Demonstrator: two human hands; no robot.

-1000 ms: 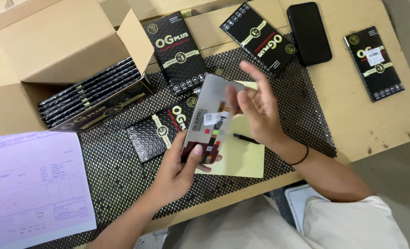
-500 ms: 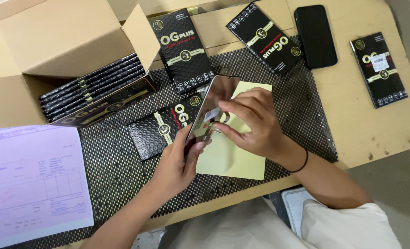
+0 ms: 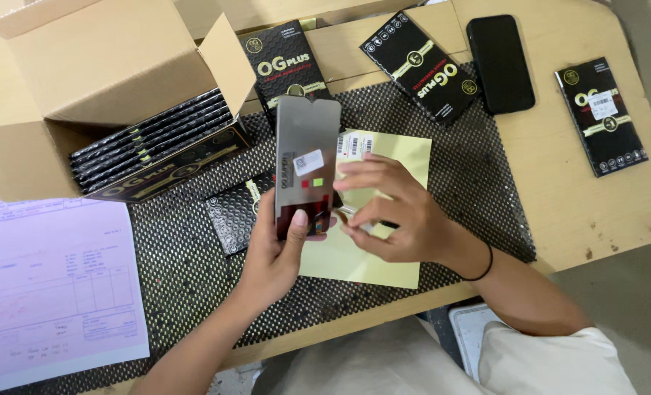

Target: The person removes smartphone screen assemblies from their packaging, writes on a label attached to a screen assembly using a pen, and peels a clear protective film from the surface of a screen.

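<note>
My left hand (image 3: 274, 252) holds a grey phone-shaped glass panel (image 3: 307, 157) upright by its lower end, thumb on its face. Small stickers sit on the panel's front. My right hand (image 3: 387, 212) is beside the panel's right edge, fingers curled and touching it, pinching something small that I cannot make out. Under both hands lies a pale yellow envelope (image 3: 384, 252) on a black mesh mat (image 3: 193, 292). A flat black box (image 3: 234, 212) lies on the mat just left of my left hand.
An open cardboard carton (image 3: 84, 95) with several black flat boxes stands at the left. More black boxes (image 3: 285, 66), (image 3: 420, 66), (image 3: 602, 117) and a black phone (image 3: 499, 62) lie on the wooden table (image 3: 559, 219). A printed paper sheet (image 3: 47, 285) lies at the near left.
The panel has turned from tilted to upright with its face toward me. My right hand has shifted from over the panel to its right side.
</note>
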